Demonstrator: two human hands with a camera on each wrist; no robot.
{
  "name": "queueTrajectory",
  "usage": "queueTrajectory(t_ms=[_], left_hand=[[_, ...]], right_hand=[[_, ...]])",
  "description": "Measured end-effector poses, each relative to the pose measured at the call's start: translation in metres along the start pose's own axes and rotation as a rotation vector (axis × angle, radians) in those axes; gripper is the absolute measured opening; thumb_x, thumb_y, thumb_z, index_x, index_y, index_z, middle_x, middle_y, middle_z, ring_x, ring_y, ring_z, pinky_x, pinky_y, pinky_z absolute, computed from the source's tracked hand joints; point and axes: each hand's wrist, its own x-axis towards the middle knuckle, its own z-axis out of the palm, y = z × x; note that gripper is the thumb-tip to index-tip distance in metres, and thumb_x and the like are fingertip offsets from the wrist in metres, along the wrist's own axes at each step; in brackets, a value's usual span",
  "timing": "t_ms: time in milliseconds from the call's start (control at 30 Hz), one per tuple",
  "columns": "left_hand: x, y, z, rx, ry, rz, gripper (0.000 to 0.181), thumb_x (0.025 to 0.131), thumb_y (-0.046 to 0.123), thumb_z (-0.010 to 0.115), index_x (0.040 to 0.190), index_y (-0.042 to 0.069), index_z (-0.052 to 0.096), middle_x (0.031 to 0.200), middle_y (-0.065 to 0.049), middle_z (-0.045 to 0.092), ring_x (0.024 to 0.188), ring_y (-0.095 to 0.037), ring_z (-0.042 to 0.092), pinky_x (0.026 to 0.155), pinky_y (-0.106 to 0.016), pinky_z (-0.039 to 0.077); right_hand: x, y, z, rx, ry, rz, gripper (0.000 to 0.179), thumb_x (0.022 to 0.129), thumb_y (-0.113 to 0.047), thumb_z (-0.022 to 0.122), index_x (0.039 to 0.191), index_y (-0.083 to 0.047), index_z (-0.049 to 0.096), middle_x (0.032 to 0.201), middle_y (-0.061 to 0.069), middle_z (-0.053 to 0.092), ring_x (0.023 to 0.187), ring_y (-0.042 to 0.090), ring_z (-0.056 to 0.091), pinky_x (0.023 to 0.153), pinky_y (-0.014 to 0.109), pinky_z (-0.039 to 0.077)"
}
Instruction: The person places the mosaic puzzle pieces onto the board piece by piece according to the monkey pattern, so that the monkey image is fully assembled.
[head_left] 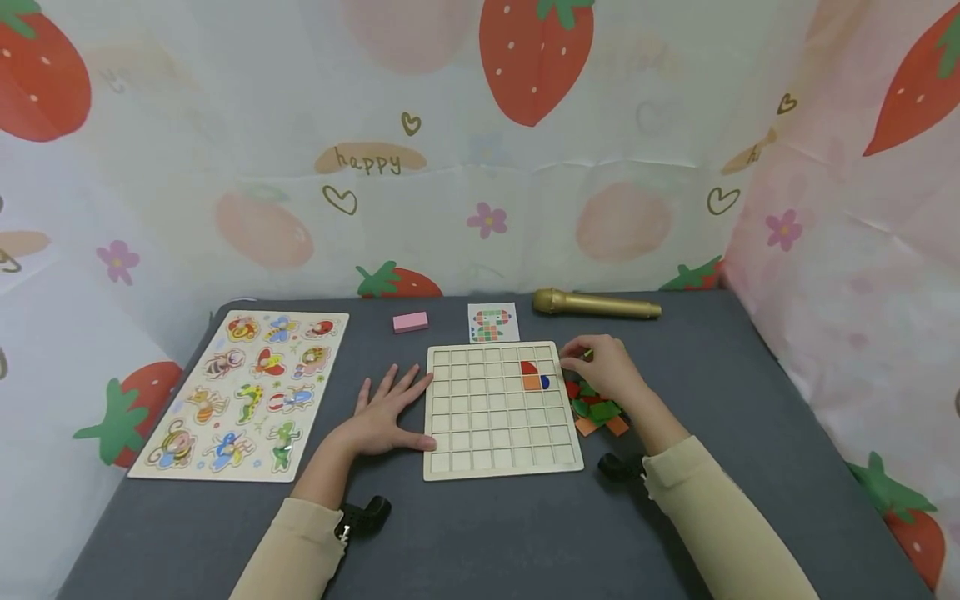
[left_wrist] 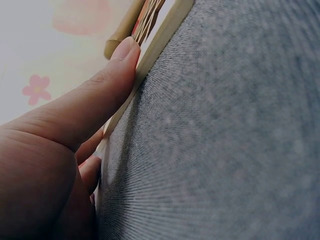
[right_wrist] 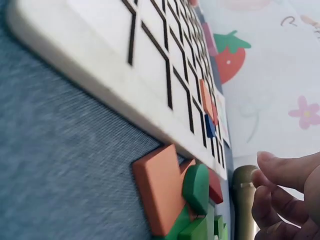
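Observation:
A pale square grid board [head_left: 502, 433] lies on the dark table. My left hand [head_left: 386, 421] rests spread against its left edge, the thumb [left_wrist: 112, 75] on the rim. On the grid's upper right sit a red quarter-round piece [head_left: 528, 367], an orange square [head_left: 531, 382] and a blue rounded piece [head_left: 544, 382]. My right hand [head_left: 606, 367] hovers by the board's upper right corner, thumb and forefinger tips close together. A bit of green shows between its fingers; I cannot tell whether they hold it. Below lies a pile of green, orange and red pieces [head_left: 602, 412].
An animal puzzle board [head_left: 258, 375] covers the table's left side. At the back are a pink block [head_left: 410, 322], a small pattern card [head_left: 492, 323] and a gold microphone [head_left: 596, 305]. A strawberry-print cloth [head_left: 450, 83] hangs behind the table.

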Motion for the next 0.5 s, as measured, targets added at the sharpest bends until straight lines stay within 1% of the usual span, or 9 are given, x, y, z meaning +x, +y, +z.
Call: queueTrajectory(t_ms=[133,300,400,500], left_hand=[[0.0,0.0,0.0,0.001,-0.002,0.001,0.112,0.075,0.065,0.079,0.163,0.028,0.021,0.171,-0.006,0.008,0.157,-0.037,-0.009,0.119,-0.066,-0.013],[-0.001,0.001,-0.001,-0.007,0.001,0.008,0.113,0.075,0.064,0.08,0.163,0.025,0.022,0.171,-0.009,0.009,0.156,-0.039,-0.007,0.118,-0.068,-0.013],[-0.001,0.001,-0.001,-0.004,-0.002,0.007,0.113,0.075,0.064,0.08,0.163,0.025,0.021,0.171,-0.009,0.008,0.156,-0.039,-0.008,0.118,-0.067,-0.013],[-0.001,0.001,-0.001,-0.003,-0.002,0.005,0.113,0.075,0.065,0.079,0.163,0.026,0.021,0.171,-0.007,0.008,0.157,-0.038,-0.008,0.118,-0.066,-0.014]], right_hand=[[-0.008,0.004,-0.002,-0.008,-0.017,0.001,0.021,0.096,-0.024,0.071,0.113,-0.011,0.075,0.109,0.008,0.073,0.082,0.02,0.064,0.065,0.032,0.053],[-0.018,0.01,-0.001,-0.013,-0.061,0.029,0.022,0.095,-0.026,0.073,0.112,-0.013,0.076,0.106,0.006,0.073,0.081,0.018,0.063,0.066,0.032,0.053],[-0.021,0.015,0.001,-0.066,-0.098,0.022,0.027,0.094,-0.028,0.073,0.116,-0.012,0.076,0.105,0.005,0.073,0.081,0.019,0.06,0.066,0.032,0.05],[-0.022,0.019,0.002,-0.125,-0.126,0.011,0.036,0.094,-0.031,0.073,0.124,-0.011,0.074,0.107,0.007,0.071,0.084,0.02,0.058,0.065,0.033,0.046]])
